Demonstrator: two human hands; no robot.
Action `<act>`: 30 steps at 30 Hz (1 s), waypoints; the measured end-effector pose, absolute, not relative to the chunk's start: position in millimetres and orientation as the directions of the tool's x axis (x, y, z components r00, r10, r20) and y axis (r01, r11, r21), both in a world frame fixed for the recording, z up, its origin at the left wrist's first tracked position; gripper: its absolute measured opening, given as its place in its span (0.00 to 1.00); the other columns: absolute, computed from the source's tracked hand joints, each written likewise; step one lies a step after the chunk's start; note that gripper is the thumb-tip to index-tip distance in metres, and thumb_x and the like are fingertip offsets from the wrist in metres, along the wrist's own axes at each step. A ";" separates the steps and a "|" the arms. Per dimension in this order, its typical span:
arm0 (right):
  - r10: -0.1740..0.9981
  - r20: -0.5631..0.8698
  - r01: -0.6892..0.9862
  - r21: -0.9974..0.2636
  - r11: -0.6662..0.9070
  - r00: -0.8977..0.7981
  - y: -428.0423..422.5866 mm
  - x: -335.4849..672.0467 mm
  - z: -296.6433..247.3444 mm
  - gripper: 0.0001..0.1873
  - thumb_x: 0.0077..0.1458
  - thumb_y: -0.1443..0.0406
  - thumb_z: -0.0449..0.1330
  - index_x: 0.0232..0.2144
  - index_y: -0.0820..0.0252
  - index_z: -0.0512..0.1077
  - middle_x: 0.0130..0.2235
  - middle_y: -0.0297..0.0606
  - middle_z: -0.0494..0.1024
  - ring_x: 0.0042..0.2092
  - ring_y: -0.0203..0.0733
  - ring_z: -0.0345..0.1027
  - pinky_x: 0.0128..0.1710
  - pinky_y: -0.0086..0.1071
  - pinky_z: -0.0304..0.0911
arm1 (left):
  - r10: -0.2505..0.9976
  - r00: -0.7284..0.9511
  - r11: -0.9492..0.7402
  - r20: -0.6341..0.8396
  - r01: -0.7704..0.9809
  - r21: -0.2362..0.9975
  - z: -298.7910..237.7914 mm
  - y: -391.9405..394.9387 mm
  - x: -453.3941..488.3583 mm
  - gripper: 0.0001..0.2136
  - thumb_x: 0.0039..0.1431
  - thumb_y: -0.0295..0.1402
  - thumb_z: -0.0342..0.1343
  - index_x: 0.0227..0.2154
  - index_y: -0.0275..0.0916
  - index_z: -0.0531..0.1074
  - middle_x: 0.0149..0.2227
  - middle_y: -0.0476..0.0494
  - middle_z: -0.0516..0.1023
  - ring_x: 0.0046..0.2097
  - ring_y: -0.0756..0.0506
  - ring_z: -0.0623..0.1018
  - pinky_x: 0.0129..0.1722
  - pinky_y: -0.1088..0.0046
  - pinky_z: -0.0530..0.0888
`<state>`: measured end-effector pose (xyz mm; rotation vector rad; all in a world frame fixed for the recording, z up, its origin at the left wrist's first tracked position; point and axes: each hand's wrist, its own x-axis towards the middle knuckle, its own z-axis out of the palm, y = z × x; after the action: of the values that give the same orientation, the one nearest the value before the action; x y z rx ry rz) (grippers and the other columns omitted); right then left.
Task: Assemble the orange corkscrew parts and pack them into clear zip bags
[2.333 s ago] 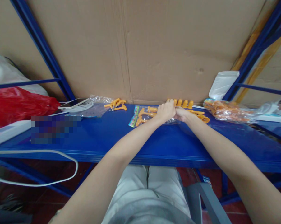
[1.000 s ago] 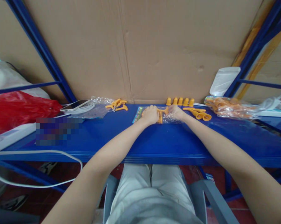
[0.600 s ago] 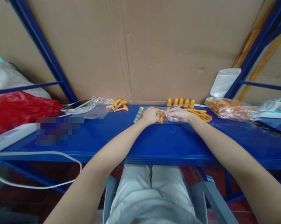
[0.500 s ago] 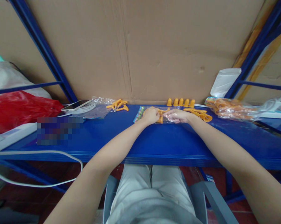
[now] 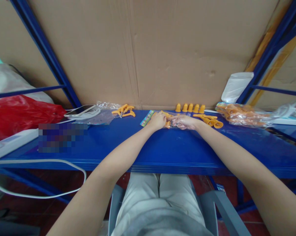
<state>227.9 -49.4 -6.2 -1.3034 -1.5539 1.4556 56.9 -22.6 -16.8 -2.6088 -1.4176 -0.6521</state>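
Observation:
A small clear plastic bag with a coloured header and orange plastic pieces inside lies on the blue shelf. My left hand rests closed on the bag's left part. My right hand lies over the bag's right, open end, fingers pressed together on the plastic. A row of orange caps stands just behind the hands against the cardboard wall. Orange trumpet-shaped pieces lie to the right of my right hand.
More orange pieces and crumpled clear bags lie at the left, beside a phone with a white cable. A full bag of orange parts sits at the right. A red bag fills the far left.
My hands moved down from a raised pinch above the bag onto the bag itself. Since half a second ago the bag has shifted slightly and my right hand slid a little left.

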 end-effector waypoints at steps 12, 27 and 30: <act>0.936 -0.173 0.190 -0.975 -0.118 -0.305 -49.4 227.9 -5.6 0.20 0.55 0.74 0.56 0.50 0.61 0.71 0.21 0.30 0.70 0.15 0.24 0.47 0.11 0.19 0.41 | 0.750 0.513 -0.620 0.418 0.766 0.172 -18.2 -11.0 56.3 0.16 0.61 0.24 0.45 0.40 0.34 0.78 0.46 0.40 0.79 0.50 0.44 0.76 0.57 0.67 0.68; 0.901 -0.133 0.131 -0.988 -0.086 -0.412 -40.0 241.4 -9.6 0.22 0.54 0.73 0.56 0.53 0.65 0.70 0.40 0.43 0.79 0.18 0.24 0.53 0.15 0.19 0.55 | 0.705 0.540 -0.668 0.461 0.724 0.174 -24.8 -5.3 52.4 0.16 0.61 0.25 0.43 0.36 0.35 0.78 0.43 0.40 0.80 0.47 0.45 0.77 0.54 0.67 0.70; 0.894 -0.138 0.136 -0.987 -0.087 -0.426 -44.4 240.4 -6.9 0.22 0.55 0.73 0.57 0.53 0.65 0.70 0.41 0.43 0.79 0.19 0.24 0.55 0.15 0.19 0.56 | 0.715 0.550 -0.657 0.431 0.740 0.146 -20.6 -10.3 52.8 0.17 0.63 0.26 0.41 0.38 0.34 0.77 0.45 0.40 0.80 0.49 0.45 0.77 0.54 0.68 0.69</act>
<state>240.4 -44.4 -6.9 -1.1367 -1.5696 1.5731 52.8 -10.3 -20.6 -2.7192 -1.2769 -0.7194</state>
